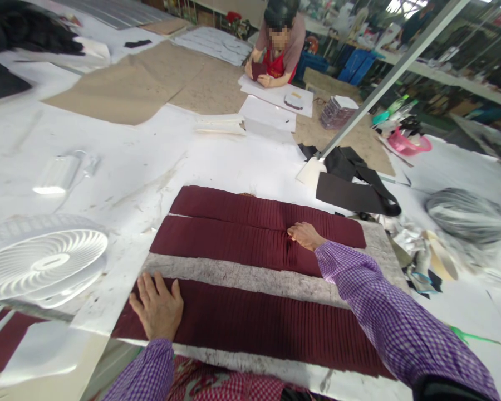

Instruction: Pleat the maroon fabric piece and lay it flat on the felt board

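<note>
Several overlapping maroon fabric pieces lie in rows on a worn grey board (234, 275). My left hand (158, 306) rests flat, fingers spread, on the left end of the near row (254, 320). Farther off, my right hand (307, 236) has its fingers pinched together at the edge of a maroon fabric piece in the middle row (217, 236). The cloth bunches into a fold by those fingertips. Behind it runs the far row (234, 206), close against the middle one. Grey board shows between the near and middle rows.
A white fan (50, 262) stands at the left. Black fabric strips (354, 189) lie beyond the board near a metal pole (384, 83). Clear plastic-wrapped bundles (471, 217) are at the right. Across the table, a person (281, 44) holds a maroon piece.
</note>
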A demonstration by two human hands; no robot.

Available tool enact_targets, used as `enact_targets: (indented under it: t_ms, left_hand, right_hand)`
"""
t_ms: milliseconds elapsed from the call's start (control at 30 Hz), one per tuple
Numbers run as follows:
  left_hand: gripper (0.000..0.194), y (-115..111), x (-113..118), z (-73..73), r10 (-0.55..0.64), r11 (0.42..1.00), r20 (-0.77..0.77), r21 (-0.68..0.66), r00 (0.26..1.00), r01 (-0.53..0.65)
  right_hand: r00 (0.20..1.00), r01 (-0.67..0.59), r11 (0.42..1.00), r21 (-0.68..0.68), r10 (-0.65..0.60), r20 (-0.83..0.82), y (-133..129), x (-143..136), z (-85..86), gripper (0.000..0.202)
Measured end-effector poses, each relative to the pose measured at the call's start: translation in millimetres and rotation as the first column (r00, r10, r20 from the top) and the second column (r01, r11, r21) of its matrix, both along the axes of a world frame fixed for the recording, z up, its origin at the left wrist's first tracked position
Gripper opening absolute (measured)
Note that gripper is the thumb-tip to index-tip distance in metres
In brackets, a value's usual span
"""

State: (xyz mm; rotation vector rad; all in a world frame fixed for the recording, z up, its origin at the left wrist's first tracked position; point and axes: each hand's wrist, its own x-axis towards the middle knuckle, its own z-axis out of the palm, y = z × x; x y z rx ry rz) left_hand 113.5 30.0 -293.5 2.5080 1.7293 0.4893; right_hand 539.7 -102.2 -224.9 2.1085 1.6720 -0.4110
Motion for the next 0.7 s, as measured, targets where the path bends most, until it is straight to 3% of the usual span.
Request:
enact_targets:
  t_ms: [167, 400, 533, 700]
  left_hand:
    - [0.061, -0.6, -0.4, 1.1, -0.021, 0.999, 0.04, 0.029, 0.999, 0.02]
    - [0.062, -1.3, -0.5, 3.2, -0.05, 0.997, 0.034, 0.062, 0.998, 0.047]
    - [0.061, -1.5, -1.3, 2.0, -0.057, 0.995, 0.022, 0.079, 0.998, 0.055]
    - [0.06, -1.8, -2.7, 2.1, -0.075, 0.993, 0.001, 0.088, 0.997, 0.074]
  right_hand:
    - [0.969, 0.211, 0.954, 0.214, -0.234, 0.084, -21.6, -25.9, 1.6, 0.022]
    - [0.845, 0.447, 0.781, 0.436, -0.529, 0.081, -53.6, -87.3, -16.6, 0.036]
    - [0.782, 0.523, 0.711, 0.47, -0.62, 0.066, -55.2, -104.9, -27.5, 0.038]
    - [0.679, 0.633, 0.625, 0.457, -0.732, 0.059, -36.3, -110.2, -33.7, 0.032]
